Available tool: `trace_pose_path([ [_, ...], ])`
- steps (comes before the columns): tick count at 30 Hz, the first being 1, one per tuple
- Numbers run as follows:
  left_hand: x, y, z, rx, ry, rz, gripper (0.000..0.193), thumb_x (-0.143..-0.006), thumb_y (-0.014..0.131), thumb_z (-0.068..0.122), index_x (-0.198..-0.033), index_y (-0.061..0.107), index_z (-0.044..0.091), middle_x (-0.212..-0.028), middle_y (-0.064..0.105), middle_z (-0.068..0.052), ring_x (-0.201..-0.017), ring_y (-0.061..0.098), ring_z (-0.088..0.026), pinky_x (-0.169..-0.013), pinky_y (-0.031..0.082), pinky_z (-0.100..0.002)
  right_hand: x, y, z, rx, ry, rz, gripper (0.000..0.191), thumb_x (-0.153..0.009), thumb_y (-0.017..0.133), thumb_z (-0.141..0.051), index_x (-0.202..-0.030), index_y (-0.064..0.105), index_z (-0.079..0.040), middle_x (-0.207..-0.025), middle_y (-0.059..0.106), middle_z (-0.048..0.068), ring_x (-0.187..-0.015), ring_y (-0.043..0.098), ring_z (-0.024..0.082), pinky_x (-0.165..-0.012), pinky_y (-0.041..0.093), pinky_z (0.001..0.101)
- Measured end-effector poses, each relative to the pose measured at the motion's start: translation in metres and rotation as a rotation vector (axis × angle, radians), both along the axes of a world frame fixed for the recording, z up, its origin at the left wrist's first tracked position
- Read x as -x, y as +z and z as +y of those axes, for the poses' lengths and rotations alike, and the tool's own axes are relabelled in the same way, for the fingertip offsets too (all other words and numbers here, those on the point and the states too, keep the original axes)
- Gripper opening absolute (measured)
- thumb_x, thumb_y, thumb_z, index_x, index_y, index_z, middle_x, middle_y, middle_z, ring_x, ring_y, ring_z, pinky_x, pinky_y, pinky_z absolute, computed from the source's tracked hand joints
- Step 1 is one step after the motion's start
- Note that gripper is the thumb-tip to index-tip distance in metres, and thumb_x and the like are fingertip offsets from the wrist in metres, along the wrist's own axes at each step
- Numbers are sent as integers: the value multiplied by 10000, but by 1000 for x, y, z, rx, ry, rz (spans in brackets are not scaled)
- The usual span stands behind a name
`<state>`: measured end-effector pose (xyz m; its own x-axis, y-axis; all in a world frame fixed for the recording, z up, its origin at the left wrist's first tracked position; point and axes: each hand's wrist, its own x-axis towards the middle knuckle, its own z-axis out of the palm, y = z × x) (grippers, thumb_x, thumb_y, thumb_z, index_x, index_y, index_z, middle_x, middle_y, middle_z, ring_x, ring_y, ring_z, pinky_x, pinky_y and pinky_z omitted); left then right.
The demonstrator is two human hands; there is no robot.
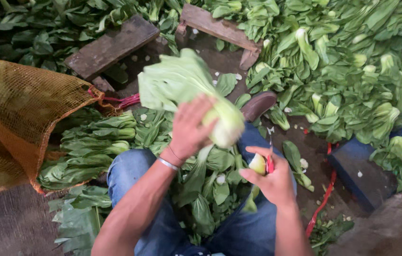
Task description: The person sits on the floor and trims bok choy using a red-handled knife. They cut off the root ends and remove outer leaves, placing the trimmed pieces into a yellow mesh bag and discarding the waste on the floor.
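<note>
Above the right hand (pixel 273 178), left hand (pixel 189 128) grips bok choy (pixel 186 85).

The left hand (pixel 189 125) holds a bunch of leafy stalks (pixel 191 90) up in front of the person's knees. The right hand (pixel 272 178) is just to the right of it and lower, with a small knife (pixel 270 161) and a cut stub (pixel 257 164) in it. Loose leaves (pixel 210 185) lie between the legs. A net sack (pixel 16 114) lies on the left, with stacked bunches (pixel 92 147) at its mouth. A big heap of bunches (pixel 353 66) lies on the right. Two wooden boards (pixel 113 45) lie behind, farther away. A shoe (pixel 258 105) sits just behind the held bunch.
</note>
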<state>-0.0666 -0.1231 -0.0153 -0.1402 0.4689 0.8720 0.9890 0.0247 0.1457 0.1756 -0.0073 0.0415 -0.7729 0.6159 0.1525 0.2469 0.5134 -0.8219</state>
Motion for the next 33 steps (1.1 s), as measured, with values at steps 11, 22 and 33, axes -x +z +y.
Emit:
trace_pose_path([
  [11,3,-13,4,-313,-665,-1439,823,-885,811,381,-1510,417,18,-1424,593,-98,-1318,578,-207,-1166,455,-372,33,32,-15,-511,-59,-96,274,-989,714,-277,-1087,643,-30,-839,671,162,-763,671,369,-670,505,437],
  [22,-22,1,-7,152,-887,-1313,901,-680,937,163,-1460,511,18,-1309,671,-48,-1194,631,-119,-1091,520,-330,41,72,-9,-843,190,-349,430,-909,606,-525,-921,601,-95,-686,639,117,-627,650,386,-572,501,498],
  [33,-20,16,-19,195,-847,-1065,863,-650,943,212,-1394,576,-24,-1269,697,-79,-1156,648,-130,-1077,509,-314,35,80,-7,-873,298,-230,404,-938,614,-495,-848,634,-102,-677,627,83,-586,639,337,-550,500,459],
])
